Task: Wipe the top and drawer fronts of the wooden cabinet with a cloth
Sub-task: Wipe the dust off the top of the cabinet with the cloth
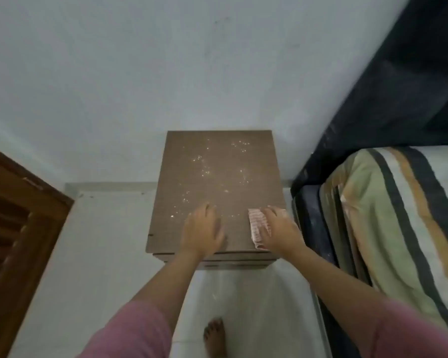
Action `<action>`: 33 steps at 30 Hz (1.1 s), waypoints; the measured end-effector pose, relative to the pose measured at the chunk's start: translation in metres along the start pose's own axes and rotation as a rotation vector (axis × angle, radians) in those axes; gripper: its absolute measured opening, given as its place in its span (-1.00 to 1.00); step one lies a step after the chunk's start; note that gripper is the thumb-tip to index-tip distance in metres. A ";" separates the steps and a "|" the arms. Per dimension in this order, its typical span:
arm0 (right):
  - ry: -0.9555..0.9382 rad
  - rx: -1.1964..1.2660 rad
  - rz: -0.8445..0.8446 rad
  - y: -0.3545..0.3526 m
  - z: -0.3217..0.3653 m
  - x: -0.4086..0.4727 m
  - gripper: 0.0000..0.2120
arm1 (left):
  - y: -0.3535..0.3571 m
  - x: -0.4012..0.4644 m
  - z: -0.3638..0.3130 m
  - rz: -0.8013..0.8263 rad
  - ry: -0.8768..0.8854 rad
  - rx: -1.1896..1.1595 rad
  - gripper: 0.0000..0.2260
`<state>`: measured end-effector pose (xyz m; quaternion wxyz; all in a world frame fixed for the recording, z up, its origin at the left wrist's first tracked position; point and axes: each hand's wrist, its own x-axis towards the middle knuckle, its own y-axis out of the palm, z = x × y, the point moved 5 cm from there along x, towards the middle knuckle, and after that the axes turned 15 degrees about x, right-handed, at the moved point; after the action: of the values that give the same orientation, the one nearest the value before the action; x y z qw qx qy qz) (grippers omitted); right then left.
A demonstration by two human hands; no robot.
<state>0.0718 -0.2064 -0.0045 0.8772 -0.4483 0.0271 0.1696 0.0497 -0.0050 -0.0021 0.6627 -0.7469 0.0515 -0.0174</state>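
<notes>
The wooden cabinet point(217, 177) stands against the pale wall point(140, 73), its top scattered with pale crumbs point(204, 174). The left hand point(201, 229) lies open and flat on the near part of the top, holding nothing. The right hand point(279, 228) presses a pink striped cloth point(258, 226) onto the top's near right corner, fingers spread over it. A bed point(398, 215) with a striped cover stands just beside the cabinet on the right; a bare foot point(215, 334) rests on the white floor point(109, 254).
</notes>
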 end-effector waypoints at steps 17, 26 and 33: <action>0.124 -0.193 -0.002 0.105 -0.113 0.058 -0.40 | 0.166 0.060 0.015 0.147 0.094 0.078 -0.25; 0.090 -0.105 -0.164 0.109 -0.117 0.059 -0.49 | 0.168 0.059 0.016 0.118 0.098 0.029 -0.27; 0.106 0.039 -0.271 0.110 -0.122 0.064 -0.55 | 0.161 0.100 0.026 0.140 0.037 0.076 -0.22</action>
<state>0.1091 -0.2266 -0.1757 0.8979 -0.4392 0.0159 0.0250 0.1427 -0.0084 -0.1691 0.6892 -0.7152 0.1152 0.0135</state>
